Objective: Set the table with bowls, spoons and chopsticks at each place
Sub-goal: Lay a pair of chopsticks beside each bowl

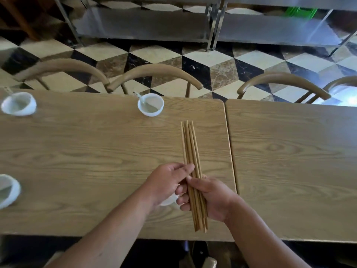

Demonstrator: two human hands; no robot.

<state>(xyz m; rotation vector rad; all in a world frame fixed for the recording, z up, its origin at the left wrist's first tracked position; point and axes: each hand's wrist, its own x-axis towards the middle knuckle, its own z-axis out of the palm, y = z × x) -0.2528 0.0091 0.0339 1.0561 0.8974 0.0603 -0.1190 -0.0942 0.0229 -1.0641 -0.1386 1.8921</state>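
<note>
Beyond the tabletop point(77, 151): three curved chair backs point(154, 74), checkered floor point(208, 60), steel shelving point(146, 24). Along the far side, a far-left bowl point(18, 106) and a middle bowl point(150, 111) with a spoon point(137, 96) resting in it. At the left border, a near-left bowl point(7, 190), cut off by the frame. Under the left grip point(166, 182), a white rim point(170, 202), mostly hidden, too little showing to name. Over the near side, just left of the seam point(229, 151) between two tabletops, a bundle of chopsticks point(190, 147), ends pointing away. Wrapped low down by the right grip point(210, 198), fingers curled round the sticks; pinched just above by the left grip's fingertips.
</note>
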